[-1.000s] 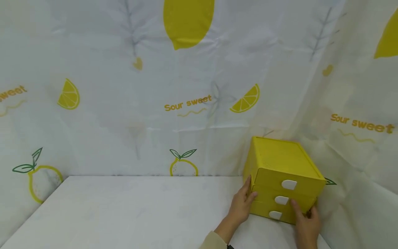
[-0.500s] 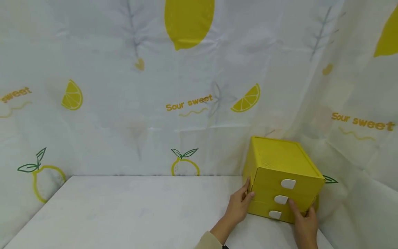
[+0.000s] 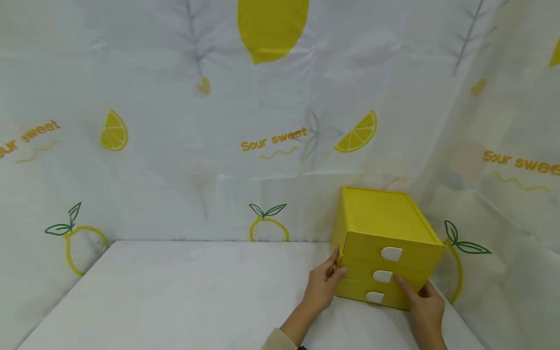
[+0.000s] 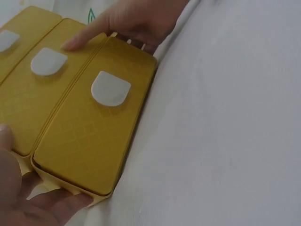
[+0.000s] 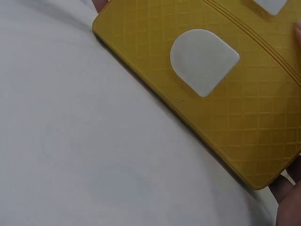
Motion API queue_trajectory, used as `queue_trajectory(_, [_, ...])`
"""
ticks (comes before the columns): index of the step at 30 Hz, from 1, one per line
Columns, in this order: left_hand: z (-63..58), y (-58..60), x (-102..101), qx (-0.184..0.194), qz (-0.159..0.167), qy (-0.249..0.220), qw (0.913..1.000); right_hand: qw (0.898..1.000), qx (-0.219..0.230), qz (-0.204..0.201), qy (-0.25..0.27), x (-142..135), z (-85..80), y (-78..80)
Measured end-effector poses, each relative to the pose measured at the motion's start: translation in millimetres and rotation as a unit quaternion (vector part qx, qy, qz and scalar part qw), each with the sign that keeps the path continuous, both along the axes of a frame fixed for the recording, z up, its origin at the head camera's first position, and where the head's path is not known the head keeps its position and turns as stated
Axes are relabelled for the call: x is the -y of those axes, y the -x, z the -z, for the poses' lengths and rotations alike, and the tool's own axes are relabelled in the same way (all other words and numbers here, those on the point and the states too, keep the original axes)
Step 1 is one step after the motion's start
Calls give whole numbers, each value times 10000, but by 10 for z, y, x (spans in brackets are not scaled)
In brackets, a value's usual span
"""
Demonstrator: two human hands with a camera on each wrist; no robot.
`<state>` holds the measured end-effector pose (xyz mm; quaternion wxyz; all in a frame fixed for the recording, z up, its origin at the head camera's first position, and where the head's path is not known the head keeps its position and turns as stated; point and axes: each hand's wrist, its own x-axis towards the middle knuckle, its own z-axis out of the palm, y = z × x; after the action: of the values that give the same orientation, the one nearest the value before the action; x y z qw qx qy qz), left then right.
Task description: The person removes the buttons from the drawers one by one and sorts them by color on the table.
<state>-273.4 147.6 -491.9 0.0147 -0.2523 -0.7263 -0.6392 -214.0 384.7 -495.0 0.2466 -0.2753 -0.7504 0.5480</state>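
Observation:
A yellow three-drawer storage box [image 3: 389,216] stands at the right back of the table in the head view. Each drawer front carries a white rounded pull tab [image 3: 391,253]; all the drawers are closed. My left hand [image 3: 320,288] grips the box's left front edge, thumb on the front and fingers along the side. On the opposite edge, my right hand [image 3: 426,308] holds the box with its thumb beside the middle tab. In the left wrist view the fingers [image 4: 70,205] of the left hand reach round the lower side. The right fingertips are partly hidden behind the box.
A white table surface [image 3: 197,291] extends to the left of the box. White sheeting with lemon prints [image 3: 197,146] hangs behind the table, and a similar sheet [image 3: 516,233] covers the right side.
The box has shifted left, away from the right-hand sheet, with both hands holding it. More of a lemon print now shows to its right. The head view has turned slightly.

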Motion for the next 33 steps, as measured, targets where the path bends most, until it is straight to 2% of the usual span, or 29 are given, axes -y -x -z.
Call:
queue_trajectory(3, [-2, 22, 149, -137, -78, 8, 9999, 9995, -221, -162, 150, 109, -3, 31])
queue_trajectory(12, [5, -5, 610, 2, -180, 93, 9998, 9968, -151, -654, 426, 456, 3, 31])
queue_trajectory(20, [8, -19, 1034, 52, -84, 152, 9998, 9934, -6, -1144, -6, 718, -17, 86])
queue_trajectory(24, [2, -37, 1235, 135, -234, 267, 9993, 9888, 12, -1496, 14, 857, -2, 122])
queue_trajectory(33, [0, -74, 1614, 186, -475, 276, 9983, 9826, -187, -1845, 97, 1232, -38, 187])
